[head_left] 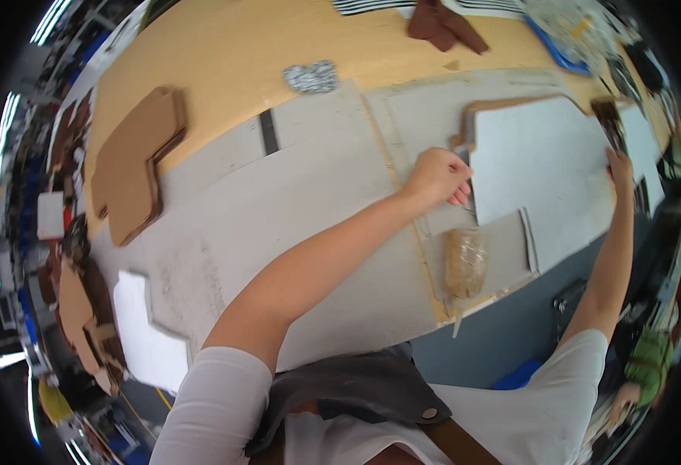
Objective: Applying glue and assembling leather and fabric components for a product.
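Observation:
A stack of pale blue-grey cut panels [542,167] lies at the right of the table, with brown edges showing along its far side. At the stack's left edge, my left hand [440,178] is closed, its curled fingers pinching the top panel's rim. My right hand [619,167] reaches the opposite edge, its fingers closed at the panel's border and partly hidden. Just beyond it lies a dark brown strip-like thing [608,116], too blurred to name. A clear plastic bag with tan contents [466,262] rests near the table's front edge, below my left hand.
Brown cut panels [143,167] are stacked at the left, and a white panel [148,333] lies at the near left. Farther back are a grey patterned cloth [311,77], brown fabric pieces [443,27] and a blue tray [561,50]. Another person in green [650,360] is at the right.

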